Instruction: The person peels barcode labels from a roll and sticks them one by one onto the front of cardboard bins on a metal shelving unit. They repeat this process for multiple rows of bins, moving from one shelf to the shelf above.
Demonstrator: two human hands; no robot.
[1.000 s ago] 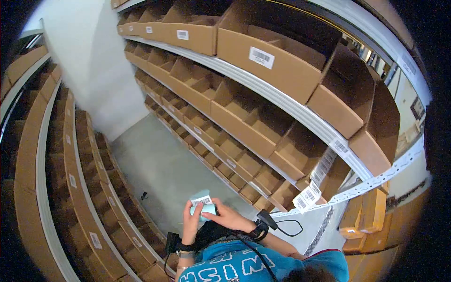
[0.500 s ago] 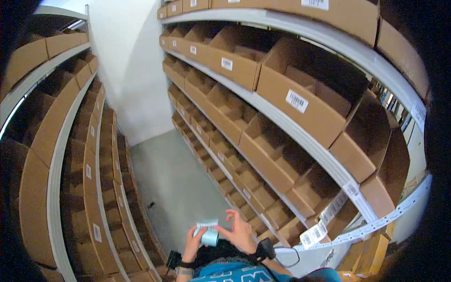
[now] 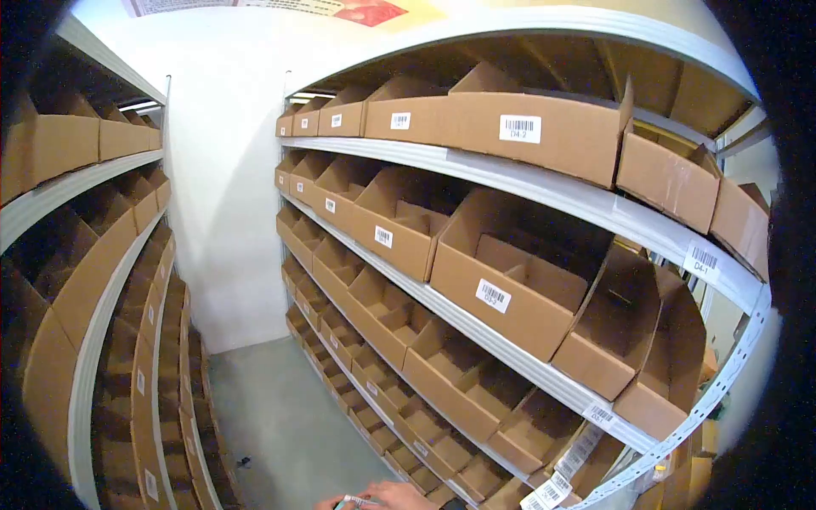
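At the bottom edge of the head view, both hands are close together and largely cut off by the frame. My left hand (image 3: 326, 505) is closed around a small light-blue roll of labels (image 3: 343, 503), of which only a sliver with a printed white label shows. My right hand (image 3: 398, 495) meets it from the other side, its fingers bent in against the label end. A dark band circles my right wrist. Most of the roll and the lower fingers are out of view.
Shelves of cardboard bins (image 3: 510, 293) with barcode labels line the right side, and a second shelf unit (image 3: 81, 340) runs along the left. Between them a grey floor aisle (image 3: 285, 425) leads to a white wall (image 3: 223, 212). A perforated metal upright (image 3: 722, 382) stands at right.
My view has tilted up, so the hands and roll have slid to the bottom edge and the top shelf has come into sight. My right fingers, spread before, are now bent toward the roll.
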